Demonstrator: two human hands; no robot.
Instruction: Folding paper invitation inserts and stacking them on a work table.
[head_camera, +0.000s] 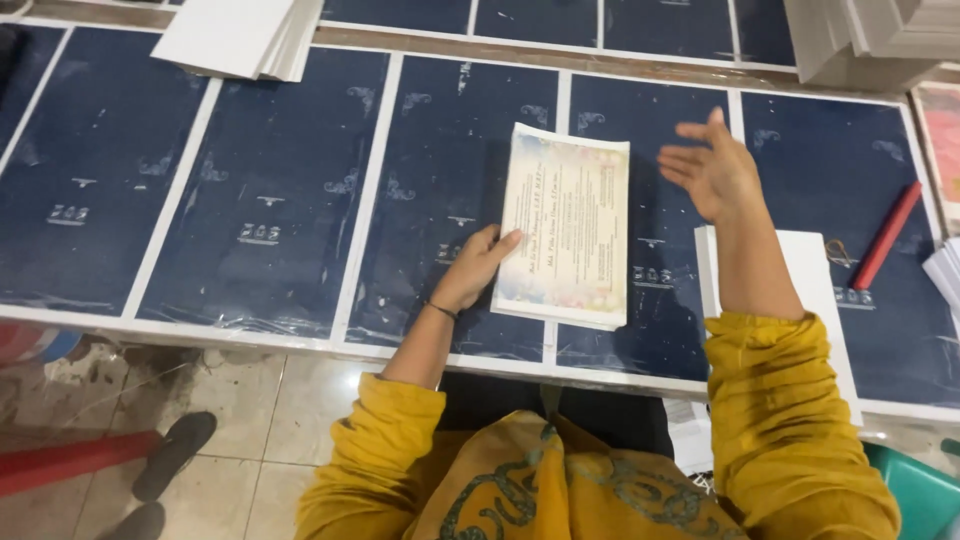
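While the left hand (475, 268) rests on the table, its fingers lie curled against the lower left edge of a small stack of cream printed cards with a pastel floral border (566, 226), the thumb lying on the top card; it presses rather than pinches. The stack sits near the middle of the view, on a table covered in dark navy printed sheets under clear film (270, 190), parted by white margins. At about two o'clock from the cards, the right hand (712, 170) hovers above the table, fingers spread loosely and palm turned towards the cards, holding nothing and clear of them. Under the right forearm, at four o'clock from the cards, lies a plain white sheet pile (815, 290). Farther right, at three o'clock, a red pencil-like stick (887, 236) lies slanted on the navy sheets. At eleven o'clock, by the far edge, is another stack of white paper (240, 38). A teal plastic bin (920, 490) shows at five o'clock; its contents cannot be seen.
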